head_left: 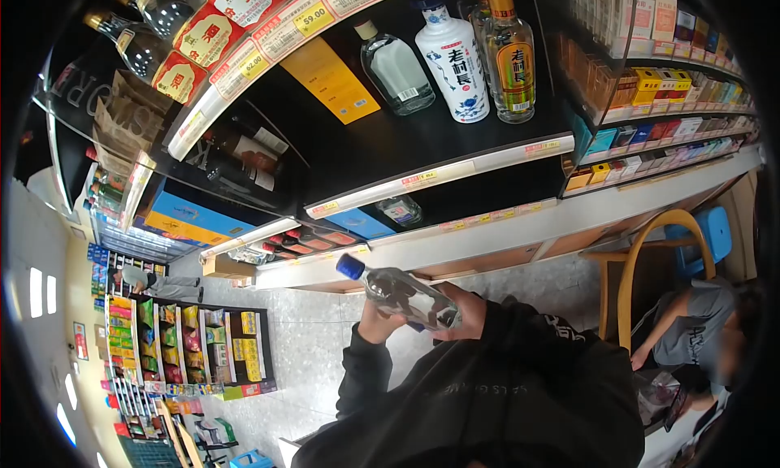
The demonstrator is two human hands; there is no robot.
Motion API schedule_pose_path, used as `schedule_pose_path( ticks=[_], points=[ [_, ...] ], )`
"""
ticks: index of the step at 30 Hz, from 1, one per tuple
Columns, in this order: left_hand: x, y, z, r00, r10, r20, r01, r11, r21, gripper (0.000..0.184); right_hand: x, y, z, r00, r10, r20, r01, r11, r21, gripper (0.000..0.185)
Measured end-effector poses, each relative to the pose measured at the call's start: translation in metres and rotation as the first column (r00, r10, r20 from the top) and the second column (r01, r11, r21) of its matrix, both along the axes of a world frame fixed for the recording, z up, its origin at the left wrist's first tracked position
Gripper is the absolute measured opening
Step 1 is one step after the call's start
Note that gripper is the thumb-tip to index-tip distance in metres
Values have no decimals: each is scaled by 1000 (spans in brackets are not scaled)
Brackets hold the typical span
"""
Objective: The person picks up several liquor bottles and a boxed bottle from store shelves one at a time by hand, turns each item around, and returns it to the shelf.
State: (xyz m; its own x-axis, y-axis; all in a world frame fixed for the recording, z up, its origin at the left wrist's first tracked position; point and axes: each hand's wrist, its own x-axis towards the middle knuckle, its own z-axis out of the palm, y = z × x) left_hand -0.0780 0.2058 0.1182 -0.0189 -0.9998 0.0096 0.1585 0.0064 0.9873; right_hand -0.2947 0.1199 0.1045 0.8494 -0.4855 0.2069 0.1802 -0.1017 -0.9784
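Note:
A clear glass liquor bottle (413,300) with a blue cap lies tilted across both my hands, its neck toward the upper left. My left hand (378,325) is closed round the part below the neck, and my right hand (466,312) grips the base end. Part of the fingers is hidden behind the glass. Above, on the black shelf, stand a clear bottle (398,70), a white bottle with blue patterns (452,62) and a bottle with an orange-gold label (510,62). A yellow box (329,80) is beside them.
Lower shelves hold a blue box (360,222) and another bottle (400,210). Cigarette packs (658,86) fill the racks at right. A wooden chair (630,261), a blue stool (715,234) and a seated person (691,330) are at right. Snack shelves (187,342) and another person (162,284) appear at left.

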Motion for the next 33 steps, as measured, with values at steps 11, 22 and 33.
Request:
schedule_pose_path(
  ticks=[11, 22, 33],
  points=[
    [-9, 3, -47, 884, 321, 340, -282, 946, -158, 75, 52, -24, -92, 983, -162, -88, 112, 906, -409, 84],
    [14, -71, -56, 716, 442, 541, -161, 858, -488, 43, 139, -88, -165, 908, -415, 56, 410, 852, -325, 75],
    [47, -120, -85, 736, 430, 524, -279, 897, -344, 54, 154, -115, -153, 729, -678, -87, 547, 655, -521, 59]
  ],
)
